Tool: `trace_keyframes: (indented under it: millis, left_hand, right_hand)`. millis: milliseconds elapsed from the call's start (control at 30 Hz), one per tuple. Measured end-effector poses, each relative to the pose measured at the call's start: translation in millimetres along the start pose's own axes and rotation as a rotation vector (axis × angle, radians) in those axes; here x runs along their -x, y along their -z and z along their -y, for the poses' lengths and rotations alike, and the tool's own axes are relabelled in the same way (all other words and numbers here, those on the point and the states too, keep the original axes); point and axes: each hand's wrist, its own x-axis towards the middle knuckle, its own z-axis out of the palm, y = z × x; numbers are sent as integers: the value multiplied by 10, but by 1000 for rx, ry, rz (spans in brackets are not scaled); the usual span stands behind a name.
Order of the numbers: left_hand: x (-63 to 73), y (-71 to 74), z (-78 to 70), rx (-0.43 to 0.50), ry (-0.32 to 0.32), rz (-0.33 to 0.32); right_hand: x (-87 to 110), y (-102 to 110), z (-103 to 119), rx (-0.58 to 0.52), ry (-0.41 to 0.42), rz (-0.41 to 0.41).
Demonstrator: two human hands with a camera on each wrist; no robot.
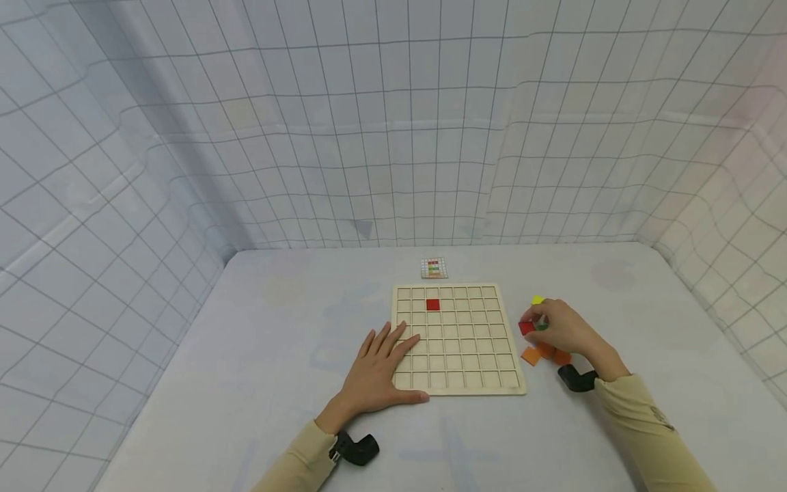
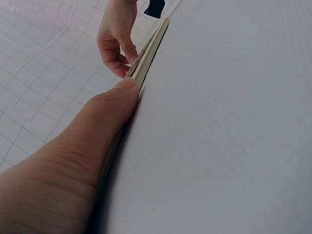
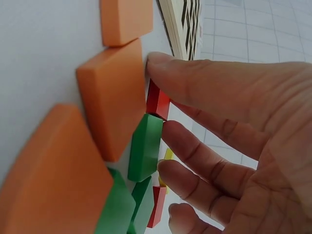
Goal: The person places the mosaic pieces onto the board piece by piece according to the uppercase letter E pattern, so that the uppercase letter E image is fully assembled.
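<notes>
A cream wooden grid board (image 1: 467,347) lies on the table with one red square tile (image 1: 433,305) in a cell near its far side. My left hand (image 1: 372,379) rests spread over the board's left part, its thumb along the near edge. To the right of the board, my right hand (image 1: 564,329) pinches another red tile (image 1: 527,328) between thumb and index finger. In the right wrist view this red tile (image 3: 157,101) is partly hidden by the thumb, close beside a green tile (image 3: 145,148) and orange tiles (image 3: 114,97).
Loose orange tiles (image 1: 531,356) lie near the board's right edge, and a yellow tile (image 1: 537,300) shows beyond the right hand. A small printed card with a coloured grid pattern (image 1: 434,268) lies behind the board. Grid-patterned curtains (image 1: 393,137) enclose the white table (image 1: 277,355).
</notes>
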Motion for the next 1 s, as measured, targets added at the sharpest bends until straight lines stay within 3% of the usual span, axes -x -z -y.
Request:
trace_keyframes:
  millis: [233, 500, 733, 1000]
  left_hand:
    - [2, 19, -6, 13, -1, 2]
    - [1, 12, -12, 16, 3, 7]
    - [4, 0, -10, 19, -6, -9]
    - [9, 22, -15, 20, -2, -3]
  right_hand:
    - [-36, -12, -15, -9, -21, 5]
    - [-50, -35, -13, -97, -81, 30]
    - [-27, -62, 25, -52, -137, -1]
    - [-4, -91, 74, -30, -93, -62]
